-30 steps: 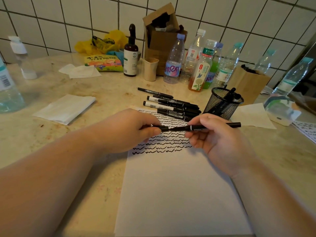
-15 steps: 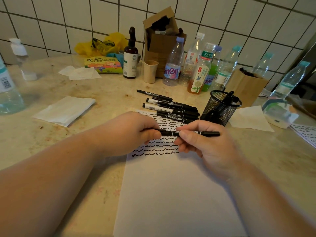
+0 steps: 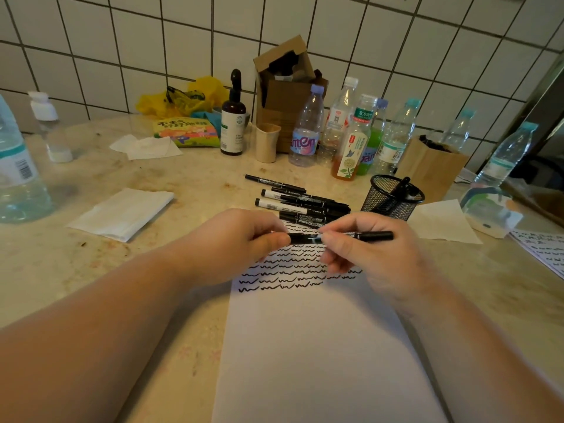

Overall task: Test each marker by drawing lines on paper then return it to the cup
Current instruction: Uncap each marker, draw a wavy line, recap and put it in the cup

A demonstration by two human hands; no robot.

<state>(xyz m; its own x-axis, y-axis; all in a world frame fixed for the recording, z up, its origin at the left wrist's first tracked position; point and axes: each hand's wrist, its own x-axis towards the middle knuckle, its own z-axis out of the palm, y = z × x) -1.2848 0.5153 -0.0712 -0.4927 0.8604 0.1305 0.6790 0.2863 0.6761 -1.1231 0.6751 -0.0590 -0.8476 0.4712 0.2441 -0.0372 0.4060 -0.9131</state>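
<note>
A black marker (image 3: 370,236) lies level between both hands, above the white paper (image 3: 320,355). My left hand (image 3: 241,236) pinches its left end, which looks like the cap, between thumb and fingers. My right hand (image 3: 369,254) grips the barrel, whose tail sticks out to the right. Rows of black wavy lines (image 3: 290,270) cover the top of the sheet. Several black markers (image 3: 299,203) lie in a pile just beyond the paper. The black mesh cup (image 3: 392,198) stands to the right of the pile with one marker in it.
Folded tissues (image 3: 122,213) lie to the left, another tissue (image 3: 442,222) right of the cup. Plastic bottles (image 3: 351,138), a brown pump bottle (image 3: 233,123), a beige cup (image 3: 266,141) and cardboard boxes (image 3: 287,96) line the tiled wall. A big water bottle (image 3: 15,178) stands far left.
My hands have come closer together along the marker, so less of the barrel shows between them. The marker has shifted slightly left and down over the wavy lines.
</note>
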